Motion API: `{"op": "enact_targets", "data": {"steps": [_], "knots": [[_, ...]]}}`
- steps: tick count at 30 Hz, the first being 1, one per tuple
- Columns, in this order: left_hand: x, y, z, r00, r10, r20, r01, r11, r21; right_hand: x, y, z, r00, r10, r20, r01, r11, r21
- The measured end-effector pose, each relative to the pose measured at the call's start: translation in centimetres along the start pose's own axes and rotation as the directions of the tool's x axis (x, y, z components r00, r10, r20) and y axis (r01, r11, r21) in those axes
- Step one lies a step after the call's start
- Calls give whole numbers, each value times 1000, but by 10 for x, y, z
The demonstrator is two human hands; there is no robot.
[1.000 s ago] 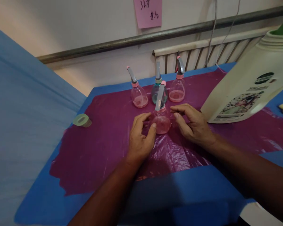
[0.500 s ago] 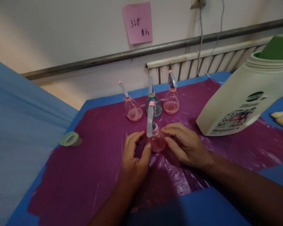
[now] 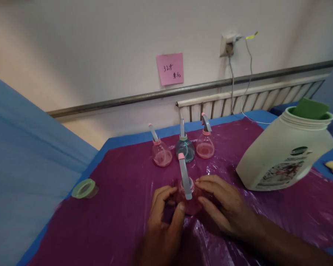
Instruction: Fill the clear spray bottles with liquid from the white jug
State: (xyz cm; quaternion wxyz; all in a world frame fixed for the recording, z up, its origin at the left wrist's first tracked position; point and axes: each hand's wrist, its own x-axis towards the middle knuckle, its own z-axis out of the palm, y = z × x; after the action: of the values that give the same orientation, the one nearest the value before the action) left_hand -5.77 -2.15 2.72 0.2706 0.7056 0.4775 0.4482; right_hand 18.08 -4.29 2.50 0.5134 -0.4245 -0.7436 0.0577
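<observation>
A pink spray bottle (image 3: 192, 207) with a grey trigger stands upright on the purple plastic sheet (image 3: 119, 214), between my two hands. My left hand (image 3: 163, 221) curls round its left side, with the thumb and index finger at the bottle. From the right, my right hand (image 3: 224, 201) rests its fingertips on the bottle's neck and side. Just behind stand another pink spray bottle (image 3: 161, 155), a green-blue spray bottle (image 3: 186, 150) and a further pink spray bottle (image 3: 205, 147), each with some liquid inside.
At the right stands a large cream detergent jug (image 3: 280, 155) with a green piece in its mouth. A translucent green cap (image 3: 84, 189) lies at the left. Behind the table are a wall pipe (image 3: 144, 96), a radiator (image 3: 255, 94) and a hanging cable (image 3: 232, 81). A blue curtain (image 3: 30, 166) borders the left.
My view has tilted up, so everything sits lower in the picture and the wall socket shows. Both hands stay at the pink spray bottle, whose trigger leans a little differently.
</observation>
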Motion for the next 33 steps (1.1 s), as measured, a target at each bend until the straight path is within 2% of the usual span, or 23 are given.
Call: {"op": "enact_targets", "data": {"steps": [5,11,16,24,30,33], "knots": [[-4,-6,1,994,-111,20,112,994,-23,-1,0,3,1000,-11,21,12,1000,-28],[-10,1,9,978,-199,-58,193,977,-92,-3,3,4,999,-32,41,33,999,-31],[-10,2,9,977,-202,-63,197,977,-81,-3,3,3,999,-32,35,34,998,-52],[-7,1,6,976,-209,-65,202,974,-100,-6,7,10,998,26,61,-27,999,21],[4,-6,-1,989,-145,18,147,985,-94,-2,5,8,996,46,76,-48,998,33],[7,-11,0,993,-111,-31,107,989,-107,2,3,7,996,47,76,-49,998,36]]}}
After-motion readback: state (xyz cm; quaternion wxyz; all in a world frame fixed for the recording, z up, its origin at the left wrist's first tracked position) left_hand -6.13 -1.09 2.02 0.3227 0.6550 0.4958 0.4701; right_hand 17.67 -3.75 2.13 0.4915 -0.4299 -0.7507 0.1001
